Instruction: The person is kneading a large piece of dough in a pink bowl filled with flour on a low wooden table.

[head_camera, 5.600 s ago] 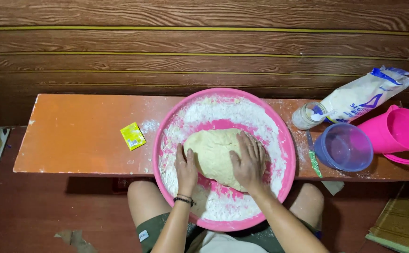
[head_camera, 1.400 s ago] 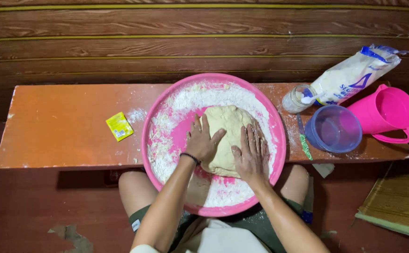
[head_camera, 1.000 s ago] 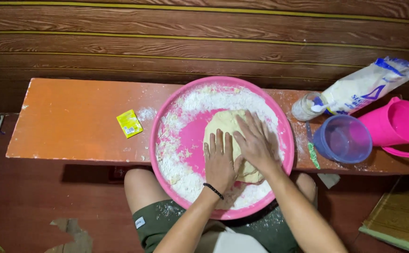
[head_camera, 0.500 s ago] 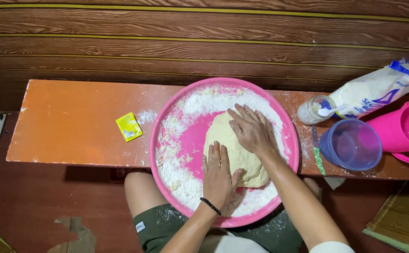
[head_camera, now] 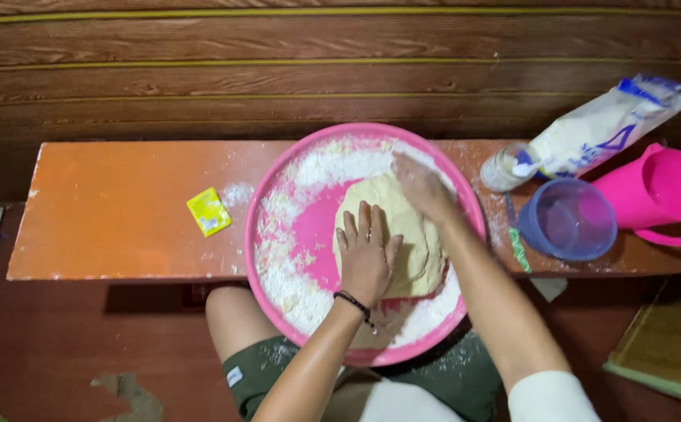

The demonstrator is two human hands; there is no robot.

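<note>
A large pink basin (head_camera: pixel 278 184) rests on an orange bench (head_camera: pixel 114 211) and my lap. Inside lies a pale yellow lump of dough (head_camera: pixel 407 234) ringed by loose white flour (head_camera: pixel 333 164). My left hand (head_camera: pixel 366 254), with a dark bracelet at the wrist, presses flat on the near left side of the dough, fingers spread. My right hand (head_camera: pixel 422 187) reaches over the far top edge of the dough and presses on it, slightly blurred.
A small yellow sachet (head_camera: pixel 208 212) lies on the bench left of the basin. To the right stand a small jar (head_camera: pixel 504 166), a leaning white flour bag (head_camera: pixel 602 129), a blue plastic cup (head_camera: pixel 567 219) and a pink jug (head_camera: pixel 657 191). Behind runs a dark wooden wall.
Both hands keep working the dough: the right hand has slid from its centre to the far top edge, and the left hand has moved up onto the near left side.
</note>
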